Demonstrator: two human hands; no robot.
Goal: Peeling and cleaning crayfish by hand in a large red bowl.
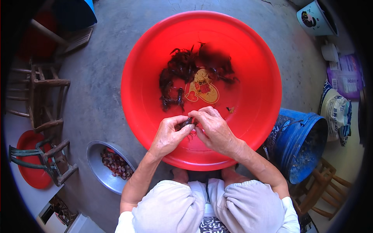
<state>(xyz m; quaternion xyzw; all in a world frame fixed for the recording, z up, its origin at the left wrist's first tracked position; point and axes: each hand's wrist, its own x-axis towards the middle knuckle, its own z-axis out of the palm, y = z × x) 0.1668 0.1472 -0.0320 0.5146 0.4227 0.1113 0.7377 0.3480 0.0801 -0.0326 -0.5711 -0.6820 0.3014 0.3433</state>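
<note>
A dark crayfish (185, 123) is held over the near part of a large red plastic basin (252, 87). Around its body close the thumb and fingers of my left hand (170, 135). My right hand (217, 131) pinches the crayfish's right end between thumb and fingertips, which partly hide it. Farther back in the basin lies a heap of dark crayfish (180, 65), part of it blurred. A yellow printed design (205, 87) shows on the basin's floor. Small scraps (231, 109) lie to the right of it.
Left of my knees, a metal bowl (96, 154) holds shelled pieces. At right, a blue bucket (279, 131) lies tipped beside a printed sack (333, 113). Wooden chairs (51, 83) and a red basin (27, 171) stand left. A light-blue bin (313, 20) is at upper right.
</note>
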